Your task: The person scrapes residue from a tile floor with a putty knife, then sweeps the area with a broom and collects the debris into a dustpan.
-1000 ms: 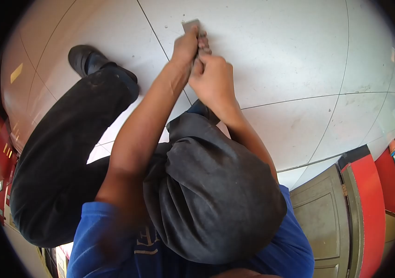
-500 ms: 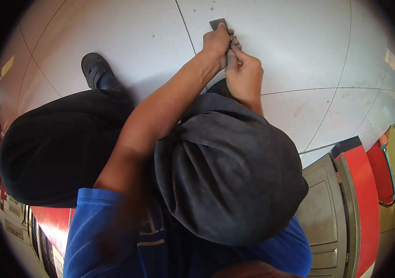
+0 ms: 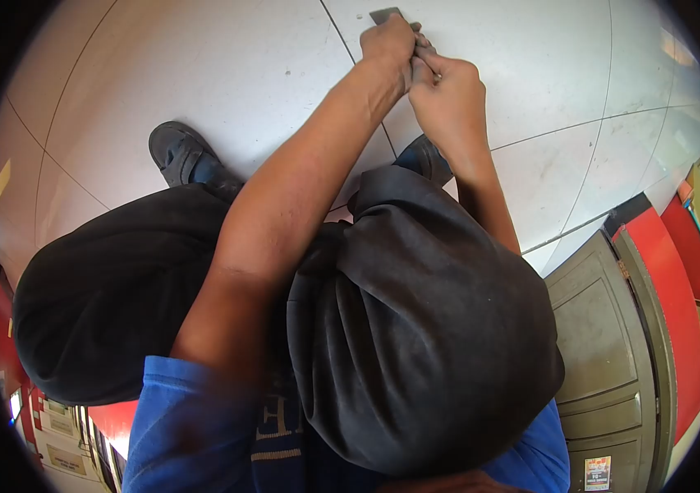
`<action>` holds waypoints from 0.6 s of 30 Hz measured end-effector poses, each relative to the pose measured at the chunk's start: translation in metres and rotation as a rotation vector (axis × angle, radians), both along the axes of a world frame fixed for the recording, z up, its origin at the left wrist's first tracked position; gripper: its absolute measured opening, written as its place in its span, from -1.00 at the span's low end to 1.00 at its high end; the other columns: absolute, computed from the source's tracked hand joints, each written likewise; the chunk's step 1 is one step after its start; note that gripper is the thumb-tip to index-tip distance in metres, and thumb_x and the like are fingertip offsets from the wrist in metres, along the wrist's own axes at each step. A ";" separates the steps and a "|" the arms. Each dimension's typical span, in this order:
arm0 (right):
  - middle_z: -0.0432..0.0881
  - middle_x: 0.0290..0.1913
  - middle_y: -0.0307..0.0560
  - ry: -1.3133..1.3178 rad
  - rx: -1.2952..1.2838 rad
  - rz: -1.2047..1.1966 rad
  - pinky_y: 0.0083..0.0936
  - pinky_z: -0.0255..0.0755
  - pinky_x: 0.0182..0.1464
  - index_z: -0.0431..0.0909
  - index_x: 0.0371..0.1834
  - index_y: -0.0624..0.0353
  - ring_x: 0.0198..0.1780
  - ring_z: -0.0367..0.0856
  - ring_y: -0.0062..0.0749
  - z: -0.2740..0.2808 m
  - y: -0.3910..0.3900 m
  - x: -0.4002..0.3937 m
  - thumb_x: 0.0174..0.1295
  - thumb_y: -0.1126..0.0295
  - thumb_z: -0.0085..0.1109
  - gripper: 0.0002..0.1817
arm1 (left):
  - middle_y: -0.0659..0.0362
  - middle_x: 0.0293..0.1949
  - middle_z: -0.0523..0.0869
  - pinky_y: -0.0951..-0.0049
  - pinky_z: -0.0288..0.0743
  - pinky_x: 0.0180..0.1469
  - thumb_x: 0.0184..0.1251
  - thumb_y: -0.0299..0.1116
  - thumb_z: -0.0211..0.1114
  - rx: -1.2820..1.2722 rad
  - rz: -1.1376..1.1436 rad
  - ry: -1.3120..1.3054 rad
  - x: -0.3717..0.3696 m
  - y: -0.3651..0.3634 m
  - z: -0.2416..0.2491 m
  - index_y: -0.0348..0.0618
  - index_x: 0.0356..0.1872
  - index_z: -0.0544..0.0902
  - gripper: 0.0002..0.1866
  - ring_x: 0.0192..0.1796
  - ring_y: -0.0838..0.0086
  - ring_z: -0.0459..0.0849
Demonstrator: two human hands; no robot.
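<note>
Far out at the top of the head view, my left hand (image 3: pixel 389 43) is closed around a dark flat piece (image 3: pixel 384 15) with a straight-cut end. That end sticks out past the fingers, above the pale tiled floor (image 3: pixel 227 74). Just to the right and nearer to me, my right hand (image 3: pixel 453 92) is closed in a pinch against the left hand's fingers. Its thumb and fingertips look dark and smudged. What the right hand pinches is mostly hidden between the two hands, and I cannot tell if it is the same piece.
My dark-trousered knees (image 3: pixel 424 329) are bent up below the hands. A dark shoe (image 3: pixel 181 156) rests on the floor at left, and another shoe (image 3: pixel 428 158) shows under the right forearm. At lower right stand a grey-brown panelled door (image 3: pixel 600 345) and a red panel (image 3: pixel 670 304).
Both hands and the dark piece have shifted toward the top edge of the view. The right forearm shows more beside the knee, and the floor and door appear shifted as the view moves.
</note>
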State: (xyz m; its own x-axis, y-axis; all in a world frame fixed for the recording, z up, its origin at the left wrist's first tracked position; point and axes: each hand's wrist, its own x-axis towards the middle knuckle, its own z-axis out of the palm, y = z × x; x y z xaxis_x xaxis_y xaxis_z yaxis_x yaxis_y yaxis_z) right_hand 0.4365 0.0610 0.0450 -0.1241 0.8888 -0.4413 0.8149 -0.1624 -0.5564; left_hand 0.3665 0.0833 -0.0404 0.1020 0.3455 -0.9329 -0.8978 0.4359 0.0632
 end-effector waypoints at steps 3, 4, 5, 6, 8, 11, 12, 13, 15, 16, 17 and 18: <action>0.67 -0.48 0.24 0.032 -0.251 -0.111 -0.33 0.50 -0.32 0.68 -0.23 0.37 -0.46 0.68 -0.10 0.002 0.008 0.008 0.23 0.40 0.02 -0.72 | 0.09 -0.52 0.51 0.36 0.48 -0.47 0.45 -0.38 -0.10 -0.076 0.003 0.124 0.001 0.002 0.003 -0.40 -0.20 0.47 -0.75 -0.49 0.43 0.49; 0.68 -0.50 0.20 0.047 -0.183 -0.108 -0.34 0.49 -0.35 0.69 -0.20 0.37 -0.49 0.67 -0.25 -0.001 0.013 0.007 0.26 0.40 0.01 -0.71 | 0.05 -0.53 0.53 0.32 0.47 -0.49 0.50 -0.33 -0.12 -0.034 -0.018 0.137 0.000 0.009 0.000 -0.40 -0.23 0.48 -0.70 -0.50 0.36 0.52; 0.68 -0.50 0.20 0.031 -0.178 -0.117 -0.34 0.49 -0.35 0.69 -0.20 0.37 -0.49 0.67 -0.25 -0.004 0.015 0.006 0.26 0.40 0.01 -0.71 | 0.02 -0.53 0.55 0.27 0.47 -0.50 0.55 -0.28 -0.14 0.012 -0.049 0.141 0.003 0.015 -0.001 -0.41 -0.26 0.49 -0.64 -0.52 0.30 0.54; 0.64 -0.51 0.02 0.046 -0.165 -0.117 -0.48 0.40 -0.39 0.68 -0.10 0.38 -0.50 0.55 -0.46 -0.007 0.018 0.003 0.28 0.42 0.04 -0.71 | 0.00 -0.51 0.56 0.27 0.47 -0.50 0.54 -0.29 -0.14 0.023 -0.103 0.186 -0.004 0.021 0.005 -0.41 -0.27 0.49 -0.64 -0.53 0.30 0.54; 0.58 -0.53 -0.18 0.061 -0.013 -0.042 -0.64 0.27 -0.49 0.67 -0.01 0.39 -0.53 0.39 -0.69 -0.007 0.012 0.006 0.30 0.44 0.08 -0.69 | 0.00 -0.51 0.57 0.27 0.48 -0.50 0.53 -0.29 -0.14 0.003 -0.091 0.116 0.002 0.011 0.009 -0.41 -0.28 0.50 -0.64 -0.53 0.30 0.54; 0.53 -0.54 -0.22 0.127 -0.194 -0.139 -0.61 0.22 -0.52 0.66 -0.01 0.42 -0.55 0.35 -0.68 -0.007 -0.001 0.034 0.30 0.41 0.09 -0.67 | -0.01 -0.51 0.58 0.25 0.49 -0.50 0.49 -0.32 -0.13 -0.079 0.008 0.027 0.024 -0.004 -0.006 -0.41 -0.31 0.50 -0.66 -0.52 0.28 0.56; 0.50 -0.54 -0.24 0.161 -0.258 -0.199 -0.60 0.19 -0.54 0.65 -0.01 0.44 -0.56 0.32 -0.67 -0.007 0.000 0.036 0.29 0.40 0.09 -0.66 | 0.01 -0.50 0.58 0.26 0.50 -0.47 0.43 -0.37 -0.09 -0.072 -0.040 0.105 0.023 -0.001 -0.001 -0.40 -0.30 0.52 -0.72 -0.49 0.30 0.56; 0.50 -0.54 -0.24 0.155 -0.249 -0.219 -0.60 0.19 -0.54 0.65 -0.01 0.44 -0.56 0.32 -0.67 -0.008 0.008 0.031 0.29 0.40 0.09 -0.66 | 0.02 -0.48 0.58 0.28 0.51 -0.44 0.36 -0.42 -0.05 -0.058 -0.108 0.177 0.025 0.003 0.004 -0.39 -0.29 0.53 -0.77 -0.45 0.32 0.56; 0.59 -0.48 -0.18 0.049 -0.177 -0.100 -0.59 0.30 -0.47 0.65 -0.01 0.43 -0.53 0.38 -0.62 -0.008 0.024 0.015 0.28 0.41 0.10 -0.67 | 0.03 -0.49 0.59 0.26 0.54 -0.42 0.37 -0.40 -0.03 0.057 -0.168 0.220 0.007 0.020 0.003 -0.40 -0.32 0.52 -0.76 -0.45 0.31 0.58; 0.72 -0.35 -0.02 0.019 -0.170 -0.117 -0.56 0.44 -0.31 0.66 -0.02 0.40 -0.41 0.54 -0.55 0.000 0.028 0.005 0.27 0.41 0.10 -0.68 | 0.00 -0.49 0.59 0.24 0.53 -0.45 0.40 -0.39 -0.03 0.063 -0.238 0.223 0.002 0.022 0.006 -0.42 -0.30 0.51 -0.75 -0.46 0.26 0.60; 0.72 -0.35 -0.02 0.016 -0.164 -0.117 -0.56 0.44 -0.31 0.66 -0.02 0.40 -0.41 0.54 -0.55 0.002 0.025 0.009 0.27 0.41 0.10 -0.68 | -0.03 -0.48 0.59 0.22 0.53 -0.48 0.44 -0.38 -0.03 0.069 -0.299 0.233 -0.002 0.023 0.010 -0.45 -0.28 0.50 -0.73 -0.47 0.21 0.61; 0.74 -0.27 0.06 -0.003 -0.153 -0.049 -0.53 0.47 -0.21 0.66 -0.01 0.38 -0.33 0.61 -0.50 0.004 0.018 0.015 0.27 0.40 0.09 -0.68 | 0.00 -0.47 0.60 0.27 0.53 -0.42 0.41 -0.37 -0.03 0.020 -0.204 0.157 0.004 0.015 0.007 -0.41 -0.31 0.52 -0.73 -0.44 0.27 0.60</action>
